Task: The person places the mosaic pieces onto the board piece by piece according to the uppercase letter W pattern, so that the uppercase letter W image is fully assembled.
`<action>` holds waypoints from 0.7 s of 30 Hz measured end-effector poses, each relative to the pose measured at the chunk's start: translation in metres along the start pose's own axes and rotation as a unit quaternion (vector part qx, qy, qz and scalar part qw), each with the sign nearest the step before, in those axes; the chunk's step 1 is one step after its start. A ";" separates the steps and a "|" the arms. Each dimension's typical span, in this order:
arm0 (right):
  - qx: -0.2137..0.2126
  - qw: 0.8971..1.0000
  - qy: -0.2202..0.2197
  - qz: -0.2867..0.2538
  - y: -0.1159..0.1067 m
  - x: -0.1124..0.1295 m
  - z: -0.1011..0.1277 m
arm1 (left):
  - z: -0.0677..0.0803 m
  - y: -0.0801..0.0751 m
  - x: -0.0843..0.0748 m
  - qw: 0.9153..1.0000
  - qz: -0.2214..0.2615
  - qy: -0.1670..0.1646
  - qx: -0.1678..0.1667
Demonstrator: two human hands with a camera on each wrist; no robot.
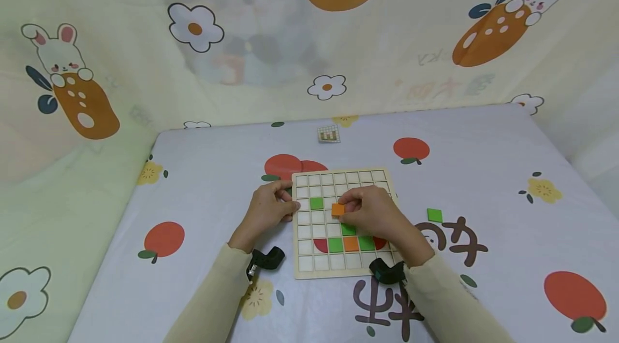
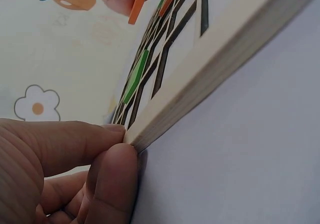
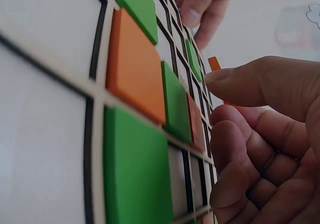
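Now an orange tile (image 1: 338,209) pinched tight in the right hand (image 1: 374,213) grip, left hand (image 1: 267,208) gripping the grid board (image 1: 303,273) edge.

- The right hand (image 1: 374,211) covers several cells of the grid board (image 1: 309,268).
- The orange tile (image 3: 214,63) shows only as a sliver behind the thumb in the right wrist view.
- The small object (image 1: 329,134) beyond the board is too small to identify.
- Both forearms run off the head view's bottom edge.
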State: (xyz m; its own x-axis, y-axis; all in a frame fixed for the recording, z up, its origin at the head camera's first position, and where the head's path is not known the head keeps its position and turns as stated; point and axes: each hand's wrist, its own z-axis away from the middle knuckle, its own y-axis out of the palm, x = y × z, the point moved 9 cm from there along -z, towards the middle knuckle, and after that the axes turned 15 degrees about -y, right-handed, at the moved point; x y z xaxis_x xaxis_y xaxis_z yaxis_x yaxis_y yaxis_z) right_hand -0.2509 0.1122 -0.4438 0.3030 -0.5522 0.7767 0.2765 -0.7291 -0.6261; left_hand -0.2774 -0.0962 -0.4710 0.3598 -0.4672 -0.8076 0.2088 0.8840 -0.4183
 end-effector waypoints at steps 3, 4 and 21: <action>0.013 1.000 -0.007 0.008 0.006 0.006 -0.005 | -0.001 0.000 0.000 1.000 0.000 -0.002 0.001; 0.018 1.000 -0.010 0.009 0.008 0.008 -0.007 | -0.001 0.000 0.000 1.000 0.001 -0.002 0.001; 0.058 0.996 -0.045 0.054 0.028 0.029 -0.021 | -0.002 0.000 0.002 1.000 0.005 -0.013 0.005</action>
State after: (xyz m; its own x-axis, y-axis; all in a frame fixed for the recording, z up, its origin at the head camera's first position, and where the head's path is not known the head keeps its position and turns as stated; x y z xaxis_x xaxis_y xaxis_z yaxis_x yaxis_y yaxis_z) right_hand -0.2534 0.0669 -0.4376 0.4154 -0.5824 0.6988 0.3405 -0.6128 -0.7131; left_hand -0.2783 -0.0966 -0.4732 0.3848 -0.4590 -0.8007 0.2141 0.8883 -0.4063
